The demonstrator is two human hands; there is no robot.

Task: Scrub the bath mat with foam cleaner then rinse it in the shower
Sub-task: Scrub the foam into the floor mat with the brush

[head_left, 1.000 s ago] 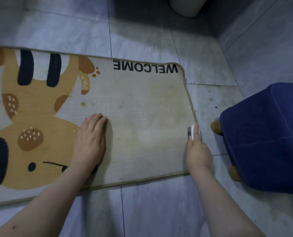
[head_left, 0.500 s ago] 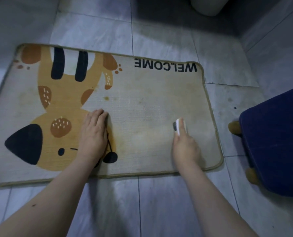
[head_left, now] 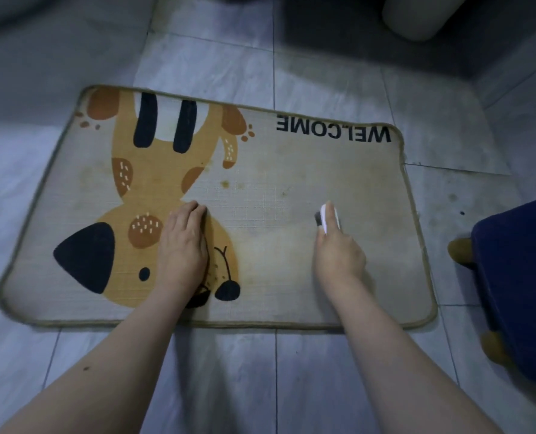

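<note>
The bath mat [head_left: 291,220] lies flat on the tiled floor [head_left: 216,48], its WELCOME lettering [head_left: 334,133] along the far edge and upside down from here. The right hand [head_left: 338,253] is clamped around a small white brush [head_left: 325,218] whose dark bristle end rests on the pale weave. 1 second ago that brush sat at the mat's right-hand border; half a second ago it was a little way in from that border; now it is well inside, roughly midway between the border and the printed dog. So the stroke has travelled leftward across the mat's plain part.

The left hand [head_left: 183,242] has stayed where it was on the dog's head, fingers straight and together, palm down, pinning the mat (a sensible brace against the brush dragging it over the tiles).

My reading: scrubbing is under way, with yellowish stains on the mat between brush and lettering. I can make out no foam anywhere on the mat, so whether cleaner has been applied I cannot tell. Rinsing looks not yet begun. A dark blue stool [head_left: 520,286] stands just right of the mat.
</note>
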